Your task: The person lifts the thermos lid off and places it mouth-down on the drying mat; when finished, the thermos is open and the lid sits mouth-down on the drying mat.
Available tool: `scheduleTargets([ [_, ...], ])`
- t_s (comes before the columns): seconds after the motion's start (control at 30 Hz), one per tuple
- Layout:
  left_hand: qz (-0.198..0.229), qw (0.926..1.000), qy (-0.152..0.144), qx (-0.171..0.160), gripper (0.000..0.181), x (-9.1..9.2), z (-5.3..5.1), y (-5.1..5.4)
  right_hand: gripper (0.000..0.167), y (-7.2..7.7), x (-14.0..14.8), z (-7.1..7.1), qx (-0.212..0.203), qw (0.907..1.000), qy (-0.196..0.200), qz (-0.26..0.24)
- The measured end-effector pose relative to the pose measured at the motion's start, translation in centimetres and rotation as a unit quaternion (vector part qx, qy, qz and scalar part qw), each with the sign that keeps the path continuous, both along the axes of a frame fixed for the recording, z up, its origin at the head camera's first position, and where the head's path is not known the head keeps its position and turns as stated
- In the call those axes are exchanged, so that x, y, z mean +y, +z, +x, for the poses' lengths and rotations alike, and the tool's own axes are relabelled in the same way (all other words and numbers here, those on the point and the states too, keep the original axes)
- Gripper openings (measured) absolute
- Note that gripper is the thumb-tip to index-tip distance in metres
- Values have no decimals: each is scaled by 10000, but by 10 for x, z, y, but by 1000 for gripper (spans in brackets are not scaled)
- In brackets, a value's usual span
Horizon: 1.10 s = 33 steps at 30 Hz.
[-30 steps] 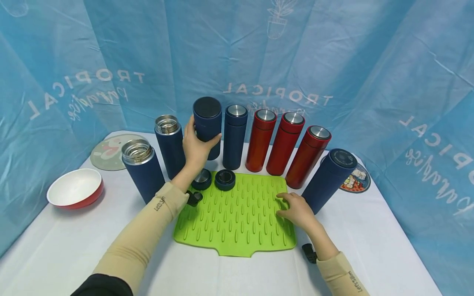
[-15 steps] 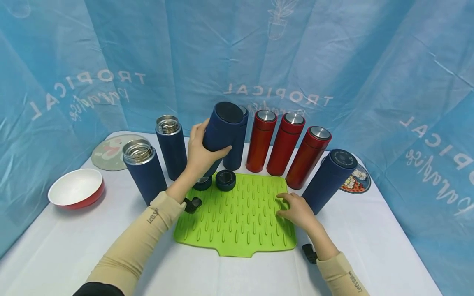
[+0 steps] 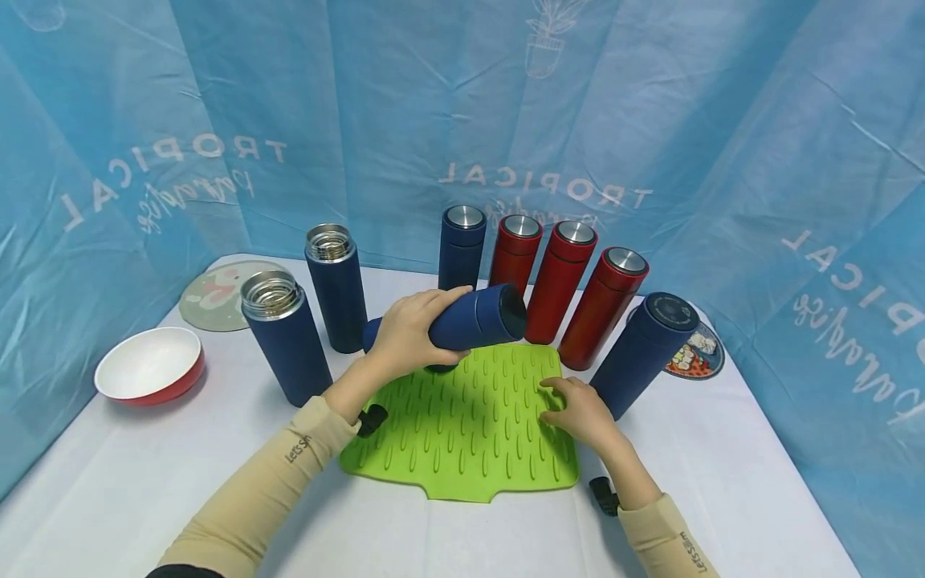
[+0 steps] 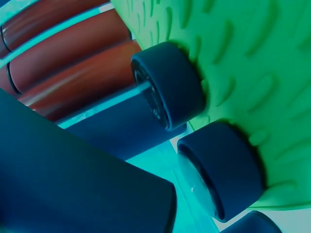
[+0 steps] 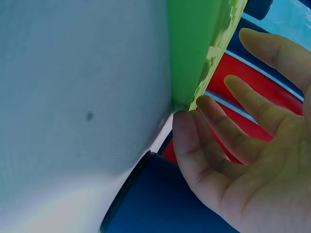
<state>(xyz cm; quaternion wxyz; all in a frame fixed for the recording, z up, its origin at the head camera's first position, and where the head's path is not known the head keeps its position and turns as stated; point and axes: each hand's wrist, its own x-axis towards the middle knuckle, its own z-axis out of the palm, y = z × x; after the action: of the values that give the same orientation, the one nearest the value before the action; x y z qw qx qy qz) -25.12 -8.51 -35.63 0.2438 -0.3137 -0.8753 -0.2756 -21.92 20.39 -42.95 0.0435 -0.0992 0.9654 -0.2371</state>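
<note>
My left hand [image 3: 412,337] grips a dark blue thermos bottle [image 3: 462,321] around its body. The bottle lies nearly level above the back of the green ridged mat [image 3: 462,425], its dark flat end pointing right. Two round blue lids, one nearer the red bottles [image 4: 182,85] and another beside it [image 4: 233,167], stand on the mat in the left wrist view; the head view mostly hides them. My right hand [image 3: 578,409] hovers over the mat's right edge, fingers loosely bent and holding nothing. Next to it stands a blue bottle [image 3: 643,353] with a dark top.
Two uncapped blue bottles [image 3: 285,337] with steel necks stand left of the mat. Behind it are a blue bottle [image 3: 462,245] and several red bottles [image 3: 560,281] with silver tops. A bowl [image 3: 152,365] and a round placemat [image 3: 224,293] lie far left, a patterned placemat [image 3: 697,353] right.
My left hand has brought the blue bottle from upright at the back toward the right and front, tipping it nearly level over the mat. The right hand has stayed put.
</note>
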Motion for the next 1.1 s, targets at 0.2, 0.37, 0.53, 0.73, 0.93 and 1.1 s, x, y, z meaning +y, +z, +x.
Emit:
scheduleTargets([
  [0.2,-324,9991,-118,264,83,2,6,-5,46,4,0,0,17,10000,-16,-86],
  [0.37,-698,9959,-87,576,82,4,13,-6,43,16,-5,1,348,9975,-173,-592],
  [0.53,-1242,9888,-17,821,82,5,17,-9,39,36,-17,2,958,9804,-496,-1646],
  [0.73,-1984,9746,96,1034,84,6,19,-11,43,48,-28,2,1030,9569,-624,-2641],
  [0.93,-2237,9683,148,1096,87,7,20,-13,53,50,-39,2,424,9665,-500,-2481],
  [1.1,-2398,9653,191,1012,85,8,20,-14,57,50,-47,3,-259,9680,-397,-2465],
])
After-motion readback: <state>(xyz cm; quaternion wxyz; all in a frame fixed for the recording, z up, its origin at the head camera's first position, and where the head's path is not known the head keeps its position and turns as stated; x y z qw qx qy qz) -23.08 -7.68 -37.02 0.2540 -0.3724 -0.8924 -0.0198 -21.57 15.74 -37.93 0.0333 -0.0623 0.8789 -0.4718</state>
